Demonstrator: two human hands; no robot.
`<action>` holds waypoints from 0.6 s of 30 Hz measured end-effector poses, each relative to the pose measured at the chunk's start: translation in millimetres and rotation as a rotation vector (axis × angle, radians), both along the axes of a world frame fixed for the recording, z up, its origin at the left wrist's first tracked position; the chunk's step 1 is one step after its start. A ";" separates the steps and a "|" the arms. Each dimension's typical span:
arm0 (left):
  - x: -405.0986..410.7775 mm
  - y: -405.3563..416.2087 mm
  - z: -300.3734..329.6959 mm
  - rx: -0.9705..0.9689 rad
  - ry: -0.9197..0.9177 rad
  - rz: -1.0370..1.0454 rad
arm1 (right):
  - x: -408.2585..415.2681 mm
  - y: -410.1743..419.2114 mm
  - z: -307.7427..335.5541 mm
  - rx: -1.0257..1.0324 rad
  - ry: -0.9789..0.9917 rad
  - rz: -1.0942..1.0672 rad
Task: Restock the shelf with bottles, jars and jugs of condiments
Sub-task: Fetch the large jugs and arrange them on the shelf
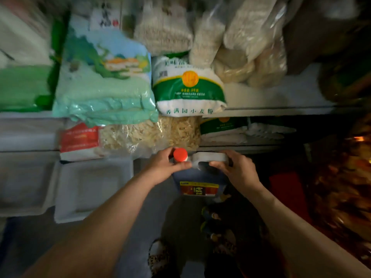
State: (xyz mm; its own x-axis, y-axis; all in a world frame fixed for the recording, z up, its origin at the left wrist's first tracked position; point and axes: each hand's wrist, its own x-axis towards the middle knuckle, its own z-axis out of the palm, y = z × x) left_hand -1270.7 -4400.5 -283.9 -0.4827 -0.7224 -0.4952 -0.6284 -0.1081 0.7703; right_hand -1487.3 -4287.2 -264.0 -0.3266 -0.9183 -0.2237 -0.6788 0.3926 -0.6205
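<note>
Left hand (164, 167) curled round the neck of the jug (198, 177), just under the red cap (180, 155), thumb lying along the near side below the cap. Right hand (236, 169) clamped on the pale handle (210, 157) at the jug's top, fingers wrapped over it and thumb tucked beneath. Jug held between both hands, upright, its dark body hanging below them with a yellow and red label (198, 189) facing the camera. Cap toward the left hand, handle toward the right, the two hands near each other but not touching.

Jug in front of the shelf (271, 112), at the level of a lower board and just below a clear bag of pale dried strips (152, 133); possibly still clear of any board, though the dim, blurred view leaves that unsure.

Farther out on the shelf: a white and green flour sack (188, 87) directly above the hands, a light green bag (104, 81) to its left, clear bags of noodles (241, 47) behind and to the right. A red and white packet (80, 141) left of the dried strips. White foam boxes (90, 187) low on the left. Dark floor beneath the arms.
</note>
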 end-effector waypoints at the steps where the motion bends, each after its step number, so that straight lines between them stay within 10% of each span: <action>1: -1.7 -0.3 24.4 -0.039 0.008 -0.011 | -0.9 2.6 26.3 -0.030 0.031 -0.009; 18: -114.5 -20.1 413.7 -0.604 0.285 -0.242 | -108.4 19.7 391.9 -0.536 0.240 -0.210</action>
